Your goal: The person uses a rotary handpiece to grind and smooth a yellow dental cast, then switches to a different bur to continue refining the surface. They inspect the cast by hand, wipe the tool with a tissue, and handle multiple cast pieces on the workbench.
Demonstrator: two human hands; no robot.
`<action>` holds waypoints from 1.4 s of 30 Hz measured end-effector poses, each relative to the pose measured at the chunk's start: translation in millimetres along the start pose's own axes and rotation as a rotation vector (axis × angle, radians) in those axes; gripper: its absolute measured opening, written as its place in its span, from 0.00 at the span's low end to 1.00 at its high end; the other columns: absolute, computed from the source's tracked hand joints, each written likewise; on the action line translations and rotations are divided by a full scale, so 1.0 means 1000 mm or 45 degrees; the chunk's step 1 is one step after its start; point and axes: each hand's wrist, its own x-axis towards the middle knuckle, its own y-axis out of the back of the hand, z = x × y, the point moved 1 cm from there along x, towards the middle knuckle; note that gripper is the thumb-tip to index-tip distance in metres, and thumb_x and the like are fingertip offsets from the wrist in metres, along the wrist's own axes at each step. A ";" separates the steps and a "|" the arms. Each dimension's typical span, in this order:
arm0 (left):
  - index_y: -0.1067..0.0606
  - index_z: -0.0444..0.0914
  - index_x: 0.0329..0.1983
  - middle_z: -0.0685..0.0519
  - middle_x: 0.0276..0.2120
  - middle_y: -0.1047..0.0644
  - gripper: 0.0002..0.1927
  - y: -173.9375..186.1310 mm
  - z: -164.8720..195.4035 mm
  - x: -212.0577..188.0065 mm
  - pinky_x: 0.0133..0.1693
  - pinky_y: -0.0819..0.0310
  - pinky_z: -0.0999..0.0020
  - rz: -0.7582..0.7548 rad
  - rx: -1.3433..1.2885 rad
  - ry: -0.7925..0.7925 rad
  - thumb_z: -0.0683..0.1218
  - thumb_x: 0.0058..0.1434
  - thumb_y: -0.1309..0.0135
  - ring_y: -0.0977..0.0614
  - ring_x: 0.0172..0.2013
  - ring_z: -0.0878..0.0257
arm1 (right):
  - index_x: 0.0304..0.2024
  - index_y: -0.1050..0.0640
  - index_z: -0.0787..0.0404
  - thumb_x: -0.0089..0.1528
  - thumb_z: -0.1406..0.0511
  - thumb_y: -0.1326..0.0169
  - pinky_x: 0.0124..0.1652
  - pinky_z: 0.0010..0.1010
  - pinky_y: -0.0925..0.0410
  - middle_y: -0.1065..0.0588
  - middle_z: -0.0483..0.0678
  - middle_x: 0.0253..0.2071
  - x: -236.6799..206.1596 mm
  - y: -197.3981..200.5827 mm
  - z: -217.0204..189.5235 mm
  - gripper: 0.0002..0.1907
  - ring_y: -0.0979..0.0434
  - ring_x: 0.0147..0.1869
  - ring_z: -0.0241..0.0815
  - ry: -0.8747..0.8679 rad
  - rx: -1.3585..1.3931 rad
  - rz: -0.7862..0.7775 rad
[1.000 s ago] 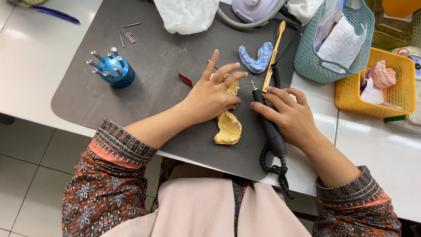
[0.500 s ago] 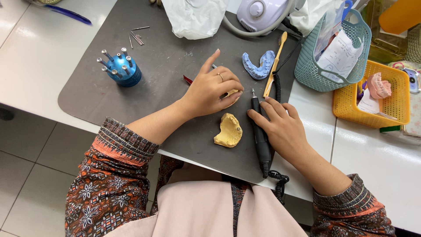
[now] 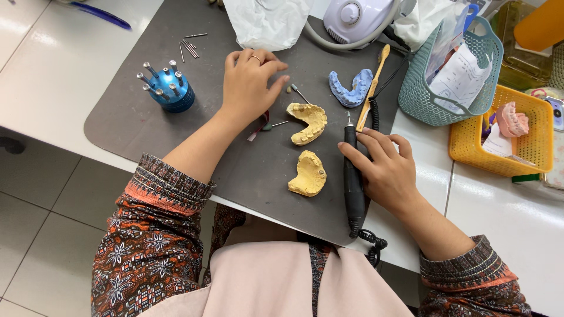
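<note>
Reference landmark: the grey mat (image 3: 141, 123) on the white table (image 3: 53, 76). At the mat's centre lie two yellow dental casts, the upper cast (image 3: 308, 121) and the lower cast (image 3: 308, 174), apart from each other. A blue impression (image 3: 351, 89) lies toward the mat's far right edge; a blue bur stand (image 3: 170, 88) occupies its left part.

Your right hand (image 3: 388, 173) rests on the black handpiece (image 3: 353, 179) at the mat's right edge, grip loose, fingers laid over the barrel. Your left hand (image 3: 249, 82) hovers at the mat's far centre, grip half curled; whether it pinches anything cannot be told. Small burs (image 3: 271, 124) lie just beside it.
</note>
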 end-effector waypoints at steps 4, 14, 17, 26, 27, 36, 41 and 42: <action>0.21 0.42 0.33 0.55 0.29 0.23 0.13 0.017 0.059 -0.006 0.38 0.32 0.59 0.087 -0.255 -0.160 0.54 0.64 0.35 0.23 0.33 0.57 | 0.54 0.20 0.51 0.57 0.69 0.36 0.58 0.44 0.39 0.26 0.52 0.53 0.002 -0.007 0.003 0.22 0.27 0.62 0.53 -0.168 0.213 0.255; 0.23 0.37 0.24 0.52 0.17 0.24 0.32 0.024 0.165 -0.049 0.24 0.30 0.67 -0.762 -0.675 0.068 0.71 0.55 0.45 0.22 0.19 0.59 | 0.61 0.32 0.57 0.64 0.77 0.43 0.60 0.33 0.28 0.28 0.60 0.58 -0.005 -0.006 -0.010 0.25 0.23 0.65 0.53 -0.274 0.985 0.558; 0.23 0.35 0.39 0.53 0.29 0.19 0.24 0.011 0.160 -0.057 0.34 0.24 0.70 -0.930 -1.396 0.276 0.62 0.63 0.47 0.17 0.30 0.63 | 0.71 0.35 0.52 0.66 0.77 0.48 0.62 0.36 0.32 0.27 0.64 0.62 -0.005 -0.001 -0.015 0.32 0.24 0.65 0.58 -0.238 1.173 0.535; 0.30 0.35 0.51 0.55 0.32 0.25 0.16 -0.005 0.145 -0.078 0.43 0.27 0.70 -1.338 -2.222 0.369 0.53 0.78 0.57 0.23 0.35 0.66 | 0.81 0.60 0.60 0.71 0.50 0.52 0.49 0.38 0.30 0.35 0.66 0.73 -0.003 0.003 -0.002 0.47 0.30 0.68 0.60 -0.372 3.088 -0.514; 0.31 0.35 0.50 0.55 0.31 0.26 0.16 -0.004 0.146 -0.079 0.41 0.27 0.70 -1.403 -2.218 0.409 0.54 0.78 0.57 0.23 0.32 0.66 | 0.79 0.55 0.63 0.70 0.50 0.51 0.56 0.43 0.32 0.35 0.65 0.72 -0.005 0.002 -0.003 0.46 0.31 0.70 0.60 -0.444 3.052 -0.505; 0.33 0.37 0.42 0.57 0.28 0.27 0.16 0.010 0.160 -0.079 0.35 0.27 0.71 -1.268 -1.811 0.527 0.55 0.73 0.52 0.23 0.30 0.69 | 0.55 0.28 0.71 0.71 0.57 0.51 0.65 0.50 0.32 0.26 0.69 0.59 -0.014 0.017 -0.024 0.22 0.25 0.68 0.56 -0.962 2.424 -0.116; 0.32 0.35 0.44 0.51 0.26 0.25 0.18 0.019 0.170 -0.080 0.31 0.27 0.65 -1.084 -1.454 0.494 0.55 0.68 0.47 0.21 0.27 0.62 | 0.50 0.23 0.72 0.68 0.63 0.46 0.59 0.44 0.30 0.22 0.67 0.57 -0.013 0.029 -0.033 0.17 0.21 0.58 0.50 -1.186 2.316 -0.038; 0.32 0.35 0.44 0.50 0.25 0.24 0.19 0.020 0.171 -0.081 0.30 0.28 0.64 -1.017 -1.342 0.450 0.55 0.67 0.46 0.21 0.26 0.60 | 0.51 0.23 0.73 0.68 0.64 0.46 0.60 0.43 0.31 0.22 0.66 0.57 -0.014 0.031 -0.034 0.17 0.22 0.58 0.50 -1.183 2.273 -0.027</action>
